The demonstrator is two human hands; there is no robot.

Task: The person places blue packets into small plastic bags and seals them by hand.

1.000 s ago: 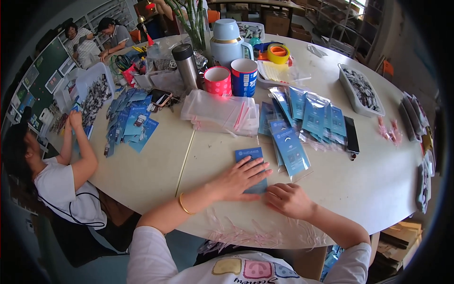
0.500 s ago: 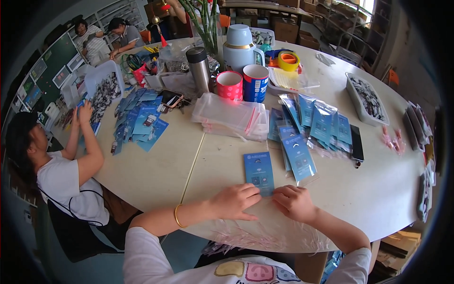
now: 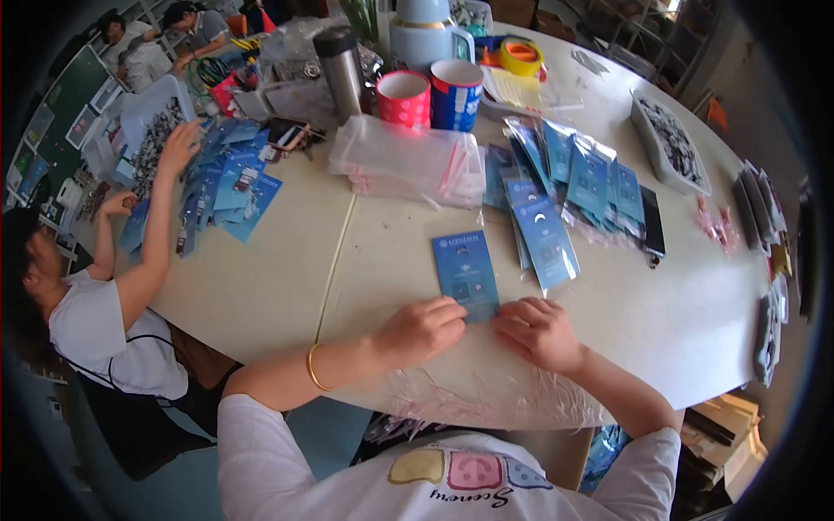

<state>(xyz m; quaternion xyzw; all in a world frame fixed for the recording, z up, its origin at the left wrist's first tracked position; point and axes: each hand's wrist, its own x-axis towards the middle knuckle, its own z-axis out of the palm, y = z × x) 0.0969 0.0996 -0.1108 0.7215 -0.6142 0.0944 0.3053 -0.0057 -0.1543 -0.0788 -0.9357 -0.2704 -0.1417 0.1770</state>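
A blue printed card (image 3: 465, 271) with a curved slot near its top lies on the table in front of me. My left hand (image 3: 424, 332) has its fingers closed at the card's lower left corner. At the lower right corner, my right hand (image 3: 540, 333) is bent inward with thumb and fingertips together on the edge. The fingertips partly cover the bottom edge, so the exact grip is hard to see. Just right of it, bagged blue cards (image 3: 546, 239) overlap in a stack, with more bagged cards (image 3: 591, 178) fanned out behind.
Clear zip bags (image 3: 404, 161) are piled beyond the card. Cups (image 3: 404, 100), a steel flask (image 3: 339, 74) and yellow tape (image 3: 519, 56) stand farther back. A white bin of small parts (image 3: 669, 143) is at right. Pink-white strips (image 3: 469, 399) line the near edge. A co-worker (image 3: 113, 313) sits at left.
My left fingers have drawn together at the card's corner; the right hand stays at its corner. The co-worker's hands have separated, one reaching to the parts bin. The whole view has shifted.
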